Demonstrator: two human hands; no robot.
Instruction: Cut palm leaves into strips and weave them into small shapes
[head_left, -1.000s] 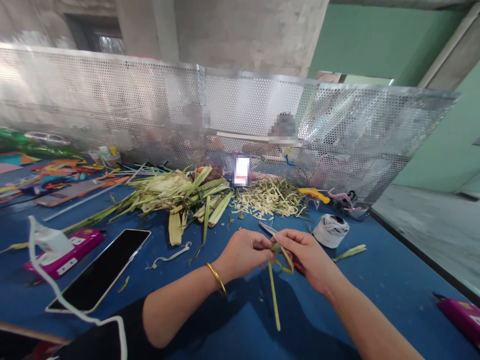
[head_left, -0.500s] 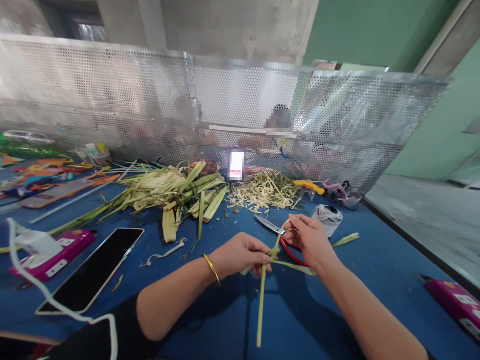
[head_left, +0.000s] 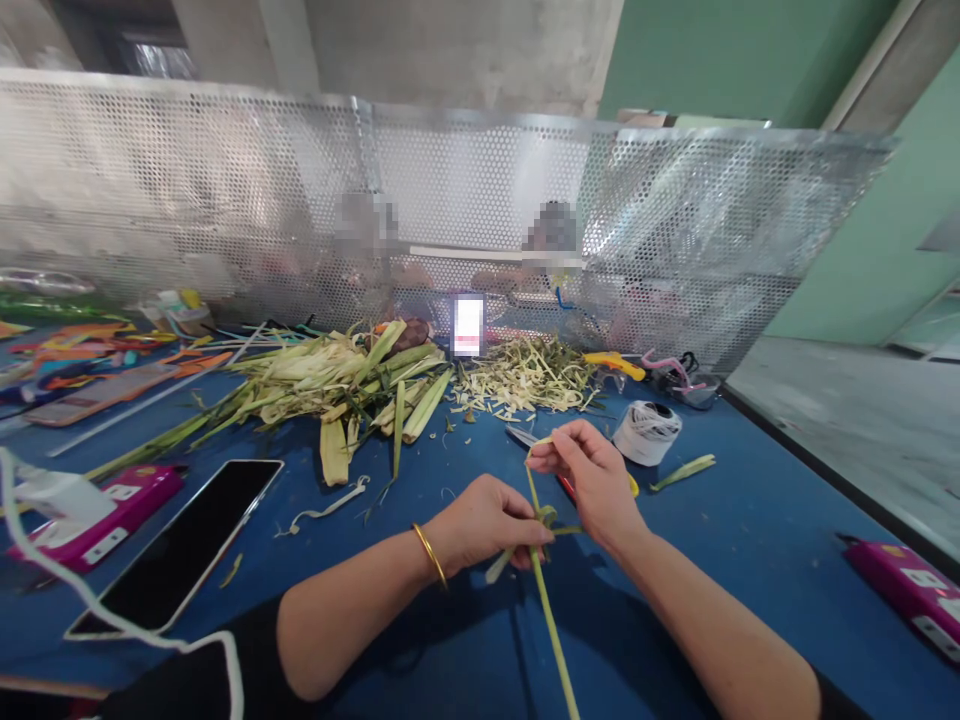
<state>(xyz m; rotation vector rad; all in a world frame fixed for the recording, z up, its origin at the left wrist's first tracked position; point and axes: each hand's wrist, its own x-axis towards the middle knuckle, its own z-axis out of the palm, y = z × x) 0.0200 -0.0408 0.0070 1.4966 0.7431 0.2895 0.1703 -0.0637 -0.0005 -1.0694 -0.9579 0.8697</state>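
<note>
A small folded knot of pale green leaf strips (head_left: 551,620) is pinched in my left hand (head_left: 495,525), between thumb and fingers. Several strip ends stick out of it, one long end running down toward the bottom edge. Above the knot, my right hand (head_left: 589,475) pinches the upper end of a leaf strip between thumb and fingertips. Scissors (head_left: 519,437) lie on the table behind my right hand, which covers most of their handles. Just past that hand stands a spool of white string (head_left: 651,432), with a short cut leaf piece (head_left: 684,473) beside it.
A heap of long green leaves (head_left: 315,375) and a pile of trimmings (head_left: 529,380) lie along the perforated metal screen (head_left: 465,170). At left are a black-screened phone (head_left: 184,545) and a magenta power strip (head_left: 105,525) with a white cable. Another power strip (head_left: 904,585) is at right.
My right hand has shifted slightly left and now covers more of the scissors. The upper strip end moved left with it, and the long lower end has swung to the right.
</note>
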